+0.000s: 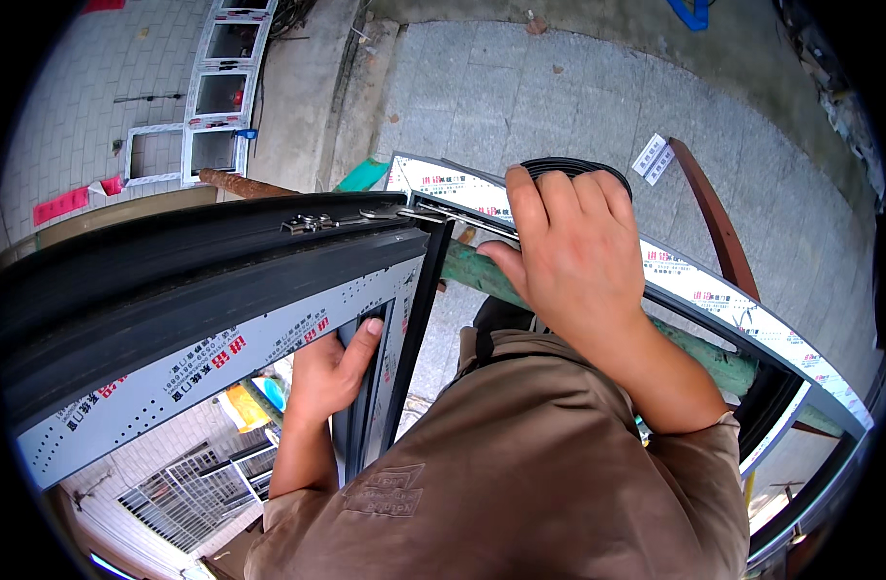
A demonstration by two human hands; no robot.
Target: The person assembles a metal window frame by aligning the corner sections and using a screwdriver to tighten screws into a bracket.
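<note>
The right hand [571,253] presses a looped black rubber sealing strip [576,168] onto the grey aluminium window frame [269,329]; the left hand [332,372] grips its upright, which should stay steady.

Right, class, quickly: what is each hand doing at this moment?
Left hand: closed around the upright bar of the window frame.
Right hand: curled over a coil of black rubber strip, pressing on the frame's top edge.

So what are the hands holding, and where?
The left hand grips the grey window frame at its upright bar. The right hand presses a coil of black rubber strip against the frame's top rail.
</note>
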